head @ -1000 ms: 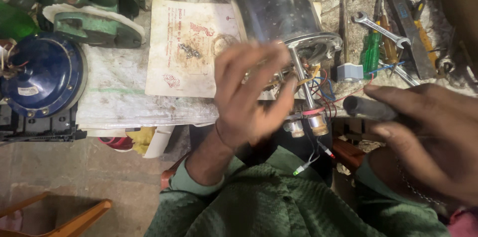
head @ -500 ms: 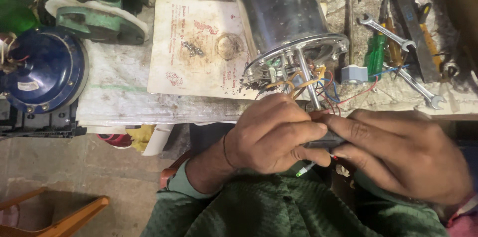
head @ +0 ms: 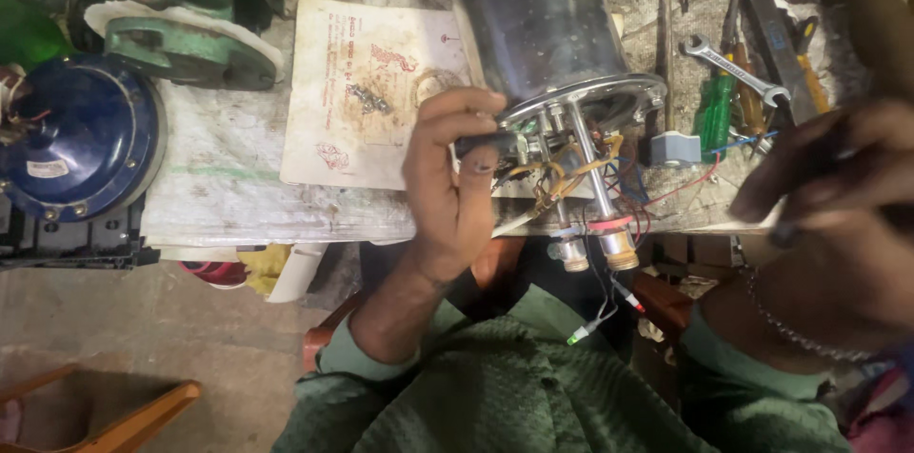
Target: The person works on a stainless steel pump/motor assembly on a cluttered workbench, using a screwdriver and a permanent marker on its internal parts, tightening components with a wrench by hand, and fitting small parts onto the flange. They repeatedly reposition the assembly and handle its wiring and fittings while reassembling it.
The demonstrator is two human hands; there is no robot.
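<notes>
The steel cylinder [head: 538, 20] lies lengthwise away across the worktop [head: 219, 167]; the left hand [head: 452, 191] pinches a dark tool at its flange, nearer than the right hand [head: 838, 215], apparently closed on another tool.

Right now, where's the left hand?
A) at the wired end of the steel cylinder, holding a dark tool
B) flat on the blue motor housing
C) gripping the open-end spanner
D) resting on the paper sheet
A: the left hand pinches a dark tool against the flanged, wired end of the steel cylinder, away from the other three.
</notes>
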